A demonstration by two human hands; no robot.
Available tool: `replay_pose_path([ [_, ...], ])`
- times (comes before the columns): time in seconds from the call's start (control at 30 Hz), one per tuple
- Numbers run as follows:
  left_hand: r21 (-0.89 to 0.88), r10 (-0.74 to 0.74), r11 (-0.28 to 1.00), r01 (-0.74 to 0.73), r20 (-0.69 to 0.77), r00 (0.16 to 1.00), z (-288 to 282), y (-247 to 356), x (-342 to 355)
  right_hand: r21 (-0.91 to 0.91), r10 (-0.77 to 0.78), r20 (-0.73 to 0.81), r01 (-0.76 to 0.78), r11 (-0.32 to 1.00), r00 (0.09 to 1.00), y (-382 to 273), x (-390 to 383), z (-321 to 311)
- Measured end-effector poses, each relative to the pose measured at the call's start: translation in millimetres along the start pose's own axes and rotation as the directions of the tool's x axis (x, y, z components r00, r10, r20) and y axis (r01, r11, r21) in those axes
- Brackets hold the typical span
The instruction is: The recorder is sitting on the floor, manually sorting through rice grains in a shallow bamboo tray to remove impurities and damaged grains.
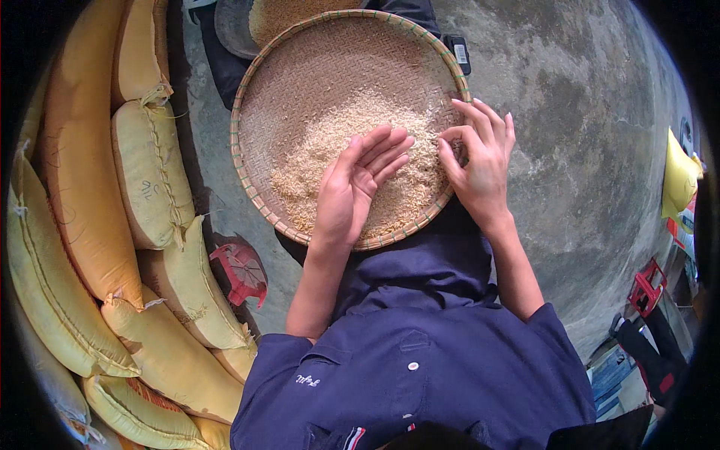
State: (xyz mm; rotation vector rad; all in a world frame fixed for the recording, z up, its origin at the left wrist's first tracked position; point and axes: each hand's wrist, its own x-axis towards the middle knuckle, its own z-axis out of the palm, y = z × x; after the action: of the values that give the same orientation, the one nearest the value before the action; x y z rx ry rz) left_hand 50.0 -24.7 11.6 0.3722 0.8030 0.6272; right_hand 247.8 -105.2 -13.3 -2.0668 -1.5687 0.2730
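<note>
A round woven winnowing basket (262, 97) with a bound rim rests on my lap. Pale straw-coloured grain (375, 199) lies heaped across its near half. My left hand (361, 176) hovers over this heap, palm turned up and toward the right, fingers stretched out in a slight cup; I see nothing held in it. At the basket's right side is my right hand (478, 154), thumb and forefinger brought together in a pinch, the other fingers lifted apart. Whatever sits between those fingertips is too small to name.
Stuffed yellow and orange sacks (154, 176) pile along the left. Beyond the basket stands a grey basin (234, 26) of browner grain. A red plastic stool (241, 274) is beside the sacks. Rightward, a yellow bag (679, 176) and a red plastic item (646, 289) lie near the wall.
</note>
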Motion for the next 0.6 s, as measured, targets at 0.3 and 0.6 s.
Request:
replay_pose_path([
  [0.3, -0.095, 0.003, 0.995, 0.003, 0.063, 0.998, -3, 93, 47, 0.018, 0.021, 0.023, -0.021, 1.000, 1.000, 0, 2, -3],
  [0.6, 0.860, 0.491, 0.102, -0.500, 0.394, 0.777, -46, 185, 190, -0.098, 0.015, -0.123, -0.027, 0.995, 0.992, 12, 22, 15],
])
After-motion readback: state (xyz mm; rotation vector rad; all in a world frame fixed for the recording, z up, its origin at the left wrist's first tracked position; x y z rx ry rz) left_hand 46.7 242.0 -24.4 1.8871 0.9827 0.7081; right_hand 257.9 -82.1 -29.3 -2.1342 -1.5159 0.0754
